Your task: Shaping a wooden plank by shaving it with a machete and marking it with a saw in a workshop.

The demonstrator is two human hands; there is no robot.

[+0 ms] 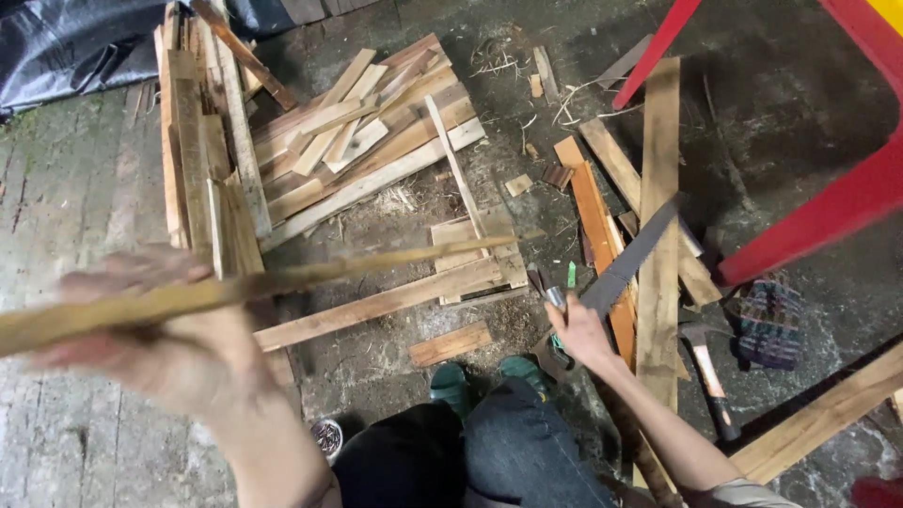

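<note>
Gripping a long thin wooden stick, the left hand is holding it out flat, fingers wrapped closed around it, blurred. The right hand is closing on the handle of a hand saw, the toothed blade pointing up and away over a long plank. Judging by this, the stick is being lined up for cutting; the next move calls for bracing it on something firm and bringing the blade across. Rough, pale, splintery offcuts are lying in a pile of boards on the dark, gritty floor. A hammer with a wooden handle is lying beside the plank, near a red frame.
</note>
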